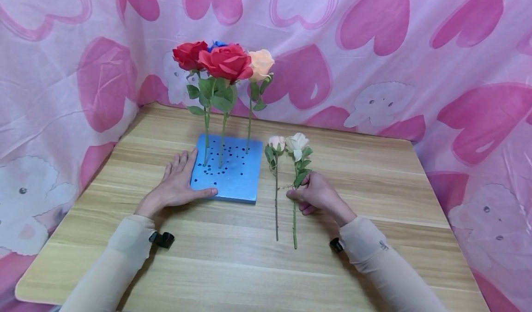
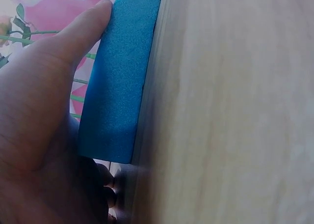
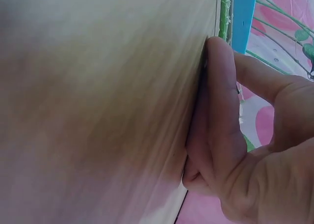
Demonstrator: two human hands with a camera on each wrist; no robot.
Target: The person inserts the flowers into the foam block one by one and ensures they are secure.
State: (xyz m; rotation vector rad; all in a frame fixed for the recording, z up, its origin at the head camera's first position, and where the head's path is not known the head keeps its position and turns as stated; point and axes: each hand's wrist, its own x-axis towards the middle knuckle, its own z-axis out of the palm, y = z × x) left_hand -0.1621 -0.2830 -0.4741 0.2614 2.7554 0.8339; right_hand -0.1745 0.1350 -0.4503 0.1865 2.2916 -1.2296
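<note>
A blue foam block [image 1: 232, 183] full of small holes lies on the table. My left hand [image 1: 178, 183] rests at its near left corner, thumb on the front edge and straight fingers along the left side. Two red roses [image 1: 227, 63], a blue rose [image 1: 218, 45] and a peach rose [image 1: 261, 65] stand over the block; stems rise from its holes. My right hand [image 1: 317, 193] pinches the green stem of a white rose [image 1: 297, 144] lying on the table. Beside it, to the left, lies a pale pink rose [image 1: 276, 143] with a thin brown stem.
The wooden table [image 1: 232, 266] has a rounded near left corner. A pink curtain [image 1: 316, 76] with hearts hangs behind and along both sides. Tall stems on the block reach well above the hands. Black wrist devices [image 1: 163, 239] sit at both sleeves.
</note>
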